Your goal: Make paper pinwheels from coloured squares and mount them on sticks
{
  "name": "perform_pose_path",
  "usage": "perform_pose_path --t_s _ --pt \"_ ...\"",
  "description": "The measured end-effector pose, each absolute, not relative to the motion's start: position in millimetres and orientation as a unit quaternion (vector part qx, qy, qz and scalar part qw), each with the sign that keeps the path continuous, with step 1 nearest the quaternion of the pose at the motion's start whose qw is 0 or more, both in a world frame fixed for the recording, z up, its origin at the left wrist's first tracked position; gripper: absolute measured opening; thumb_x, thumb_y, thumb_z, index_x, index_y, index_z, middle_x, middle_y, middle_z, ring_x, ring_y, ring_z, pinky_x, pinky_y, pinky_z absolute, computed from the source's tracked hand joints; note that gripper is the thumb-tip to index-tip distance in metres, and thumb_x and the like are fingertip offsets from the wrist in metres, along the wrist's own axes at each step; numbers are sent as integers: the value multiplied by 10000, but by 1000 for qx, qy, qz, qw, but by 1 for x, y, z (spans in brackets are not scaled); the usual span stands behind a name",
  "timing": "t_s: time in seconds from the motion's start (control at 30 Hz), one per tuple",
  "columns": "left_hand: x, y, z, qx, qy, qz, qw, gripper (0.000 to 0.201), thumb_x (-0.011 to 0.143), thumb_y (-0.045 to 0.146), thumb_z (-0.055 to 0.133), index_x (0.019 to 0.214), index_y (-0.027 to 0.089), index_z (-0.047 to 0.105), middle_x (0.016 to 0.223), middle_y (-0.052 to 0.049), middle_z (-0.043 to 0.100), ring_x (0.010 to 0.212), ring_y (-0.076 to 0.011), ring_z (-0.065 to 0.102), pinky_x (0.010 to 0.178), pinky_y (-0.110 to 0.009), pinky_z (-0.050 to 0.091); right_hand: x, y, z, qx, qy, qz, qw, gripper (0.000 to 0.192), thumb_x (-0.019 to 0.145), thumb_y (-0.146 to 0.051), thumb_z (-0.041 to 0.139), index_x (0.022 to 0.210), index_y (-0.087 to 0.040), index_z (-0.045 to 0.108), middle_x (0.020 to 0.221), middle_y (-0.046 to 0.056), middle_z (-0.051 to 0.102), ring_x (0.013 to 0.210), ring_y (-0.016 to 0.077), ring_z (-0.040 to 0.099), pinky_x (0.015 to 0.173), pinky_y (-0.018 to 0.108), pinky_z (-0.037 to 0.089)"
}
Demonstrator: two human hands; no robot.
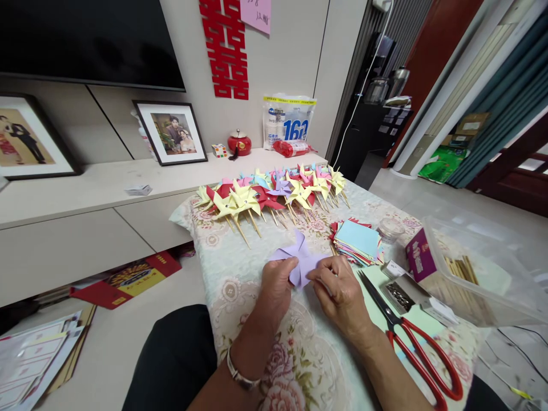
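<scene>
Both hands pinch a purple paper pinwheel (299,260) on the tabletop (240,297): left hand (276,285) and right hand (338,291) seem closed on it. Red scissors (411,337) lie just beside.

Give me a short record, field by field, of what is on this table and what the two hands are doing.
Surface: floral cloth-covered table
Left hand: pinches the left side of a lilac folded paper pinwheel
Right hand: pinches the pinwheel's right side
Far edge: row of finished paper pinwheels on wooden sticks, yellow, red, pink, blue
Right of hands: stack of coloured paper squares; red-handled scissors, lying flat
Far right: clear plastic box holding wooden sticks
</scene>
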State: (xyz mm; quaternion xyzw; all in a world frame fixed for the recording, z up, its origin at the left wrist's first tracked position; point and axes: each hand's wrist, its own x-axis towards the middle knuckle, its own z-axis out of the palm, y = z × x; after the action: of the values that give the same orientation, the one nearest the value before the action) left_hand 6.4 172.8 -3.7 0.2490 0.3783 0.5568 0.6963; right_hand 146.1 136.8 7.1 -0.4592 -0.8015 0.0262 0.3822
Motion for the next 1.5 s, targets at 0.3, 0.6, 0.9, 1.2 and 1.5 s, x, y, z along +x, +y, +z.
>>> perform_pose_path --t_s 0.3,0.6,0.9,1.2,1.5 --pt "8 170 1 265 380 546 698 133 615 273 709 576 175 629 536 23 592 524 -126 497 539 -246 394 148 137 7 -475 -784 80 391 115 909 -159 566 891 -211 667 854 46 571 860 220 535 768 375 423" --pt "12 169 -4 321 416 519 674 139 636 271 700 561 169 642 524 18 591 492 -118 485 525 -236 390 149 139 7 -523 -712 171 435 160 883 -201 567 737 -213 632 778 30 587 803 208 560 735 347 427" --pt "16 167 -8 348 430 515 655 115 600 266 708 623 159 676 529 24 572 514 -134 509 543 -255 404 148 140 4 -572 -679 187 420 159 845 -213 558 695 -204 610 763 25 580 793 204 552 715 329 394" --pt "18 167 -10 360 440 504 650 117 597 258 694 618 160 634 522 31 542 521 -131 504 523 -241 374 148 141 1 -588 -676 175 407 151 807 -195 525 672 -194 591 742 29 557 777 201 540 703 322 378" --pt "18 169 -16 359 453 496 649 132 560 261 702 568 163 614 494 27 550 482 -119 486 487 -230 341 148 141 1 -590 -674 183 406 153 803 -194 519 664 -195 584 739 27 546 769 196 533 699 317 374"
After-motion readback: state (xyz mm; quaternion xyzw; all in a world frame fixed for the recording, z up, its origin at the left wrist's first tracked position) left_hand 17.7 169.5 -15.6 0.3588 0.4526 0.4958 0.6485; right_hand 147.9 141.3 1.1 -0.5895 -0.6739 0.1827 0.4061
